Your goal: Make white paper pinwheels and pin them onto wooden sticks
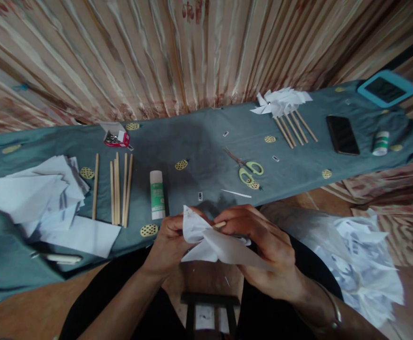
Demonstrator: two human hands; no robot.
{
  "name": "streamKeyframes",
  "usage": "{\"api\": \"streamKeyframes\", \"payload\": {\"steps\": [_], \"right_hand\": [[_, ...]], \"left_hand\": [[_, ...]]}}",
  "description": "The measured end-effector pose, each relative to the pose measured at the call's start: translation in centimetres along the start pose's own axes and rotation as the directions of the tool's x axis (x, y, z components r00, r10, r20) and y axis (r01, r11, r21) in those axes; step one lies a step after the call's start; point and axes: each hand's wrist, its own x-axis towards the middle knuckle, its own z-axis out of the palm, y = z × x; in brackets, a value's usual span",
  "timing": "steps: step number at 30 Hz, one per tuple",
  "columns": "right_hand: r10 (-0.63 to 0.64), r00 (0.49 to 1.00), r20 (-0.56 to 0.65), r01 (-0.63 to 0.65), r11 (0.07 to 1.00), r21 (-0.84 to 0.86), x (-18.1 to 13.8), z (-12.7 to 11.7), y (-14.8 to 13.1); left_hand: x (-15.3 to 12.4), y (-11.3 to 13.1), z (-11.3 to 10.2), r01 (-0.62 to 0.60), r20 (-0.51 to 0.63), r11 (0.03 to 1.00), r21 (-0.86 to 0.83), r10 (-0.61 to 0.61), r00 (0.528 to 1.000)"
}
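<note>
One pinwheel above lap: left hand pinches its paper, right hand closed on its stick. Left to right: paper pile, about six loose sticks, one red box, one glue, one scissors, four-stick pinwheel cluster, one phone, second glue. Labels unreadable.

Left hand and right hand pinch close together.
</note>
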Motion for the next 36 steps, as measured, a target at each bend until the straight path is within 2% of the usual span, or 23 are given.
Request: {"api": "streamKeyframes", "payload": {"steps": [12,17,20,26,31,36], "right_hand": [[0.055,0.998,0.001,-0.055,0.998,0.017,-0.1,0.1,0.2],[0.207,0.978,-0.023,-0.204,0.975,0.091,-0.2,0.8,0.9],[0.368,0.930,-0.028,-0.355,0.912,0.204,-0.5,1.4,2.0],[0.625,0.780,0.038,-0.588,0.710,0.389,-0.7,2.6,3.9],[0.713,0.690,0.128,-0.660,0.547,0.514,-0.7,3.2,4.8],[0.729,0.662,0.177,-0.674,0.474,0.566,-0.8,3.7,5.3]], "left_hand": [[0.0,-0.3,0.0,0.035,-0.045,0.999,-0.009,-0.036,0.998],[0.4,-0.8,0.0,-0.005,-0.078,0.999,0.035,0.008,0.997],[0.7,-1.3,0.0,-0.010,-0.111,0.996,0.094,0.020,0.994],[1.2,-2.1,-0.3,-0.051,-0.153,0.982,0.183,0.079,0.985],[1.6,-2.4,-0.7,-0.076,-0.142,0.975,0.207,0.107,0.984],[1.8,-2.8,-0.9,-0.097,-0.132,0.975,0.201,0.125,0.983]]}}
